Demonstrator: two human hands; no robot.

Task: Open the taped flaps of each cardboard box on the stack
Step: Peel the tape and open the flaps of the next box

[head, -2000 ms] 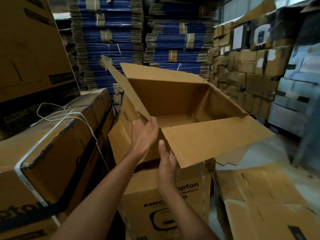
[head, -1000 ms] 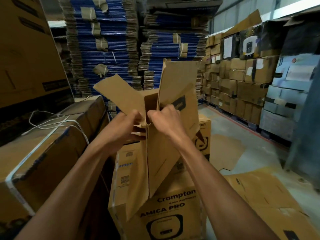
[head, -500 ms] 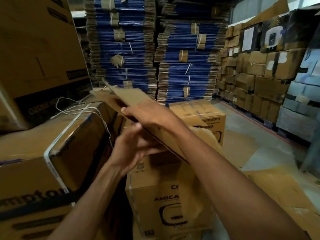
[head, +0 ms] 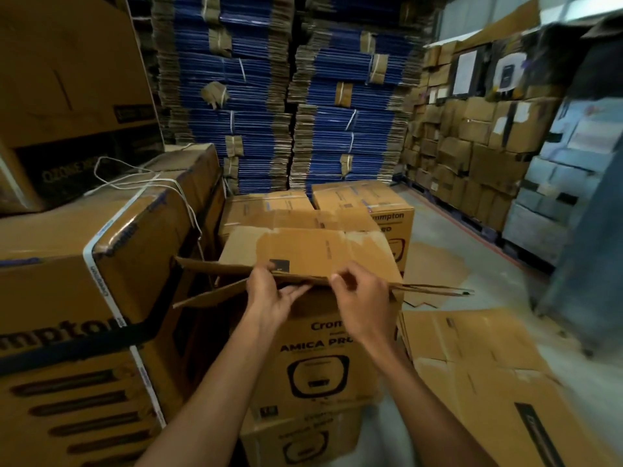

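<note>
Pinching near edge of flattened carton (head: 320, 254) with left hand (head: 269, 296) and right hand (head: 364, 301); next, probably clearing it off stacked box (head: 317, 348).

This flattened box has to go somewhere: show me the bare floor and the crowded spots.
Bare floor runs between the printed boxes behind the stack and the wall of cartons on the right. Nearer, a pile of flat cardboard covers it. Left is crowded: the strapped box sits close against the stack.
</note>
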